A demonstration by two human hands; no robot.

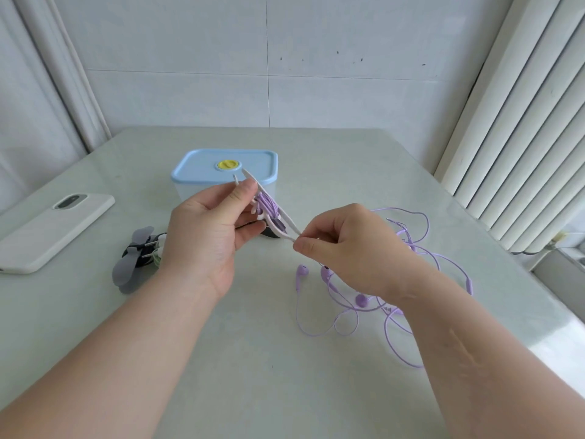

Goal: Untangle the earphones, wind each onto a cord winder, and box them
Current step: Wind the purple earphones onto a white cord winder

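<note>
While the left hand [209,229] grips the white cord winder [286,222] near the middle of the view, thumb and curled fingers closed round its upper part, the right hand [348,248] pinches the winder's lower tip between thumb and forefinger, its other fingers folded in. A bundle of purple cord [268,205] sits wrapped round the winder's waist, so I judge this earphone wound, or nearly so, with the winder's flaps likely about to be closed over it; whether a tail of cord runs off it is hidden by the hands. At 9 o'clock from the hands a grey cord winder [126,274] lies on the table [253,359] with a dark earphone wrapped on it, which looks like one finished item. At 4 o'clock the loose purple earphones [301,271] sprawl in looping cord, partly under the right forearm; three earbuds show, so more than one set may be tangled there, though I cannot tell. At 12 o'clock stands the box [202,166], its blue lid on, nothing visibly packed in it. A phone [53,232] rests at 9 o'clock, farther out. Roughly half the winding seems done; the untangling of the rest, further winding and all the boxing remain.
</note>
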